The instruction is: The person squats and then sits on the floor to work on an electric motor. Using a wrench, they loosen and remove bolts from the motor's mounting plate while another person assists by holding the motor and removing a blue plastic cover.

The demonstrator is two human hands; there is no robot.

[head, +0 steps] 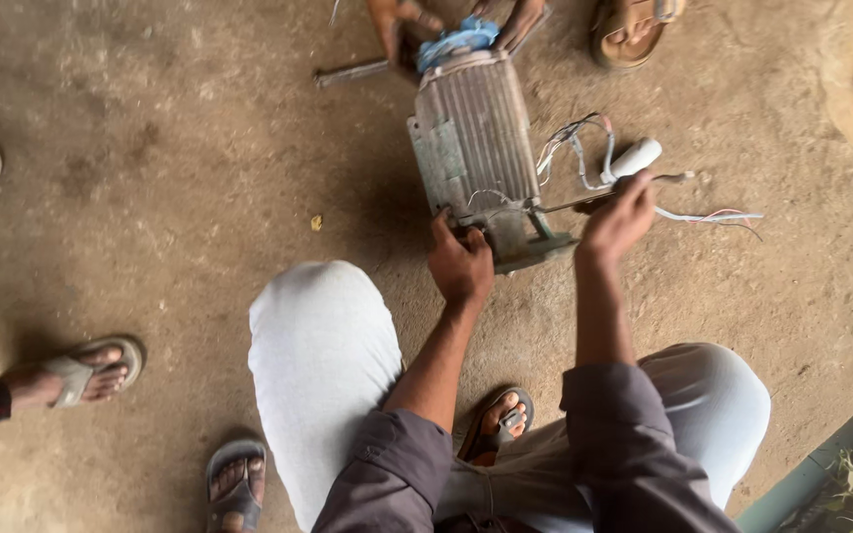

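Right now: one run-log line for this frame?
left hand: gripping near end of ribbed motor | right hand: holding thin tool against it | loose wires beside | another person's hands at far end

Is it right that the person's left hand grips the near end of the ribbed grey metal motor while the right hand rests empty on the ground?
Not quite. The head view shows the right hand holding a thin metal tool against the ribbed grey metal motor, not resting empty. The left hand does grip its near end.
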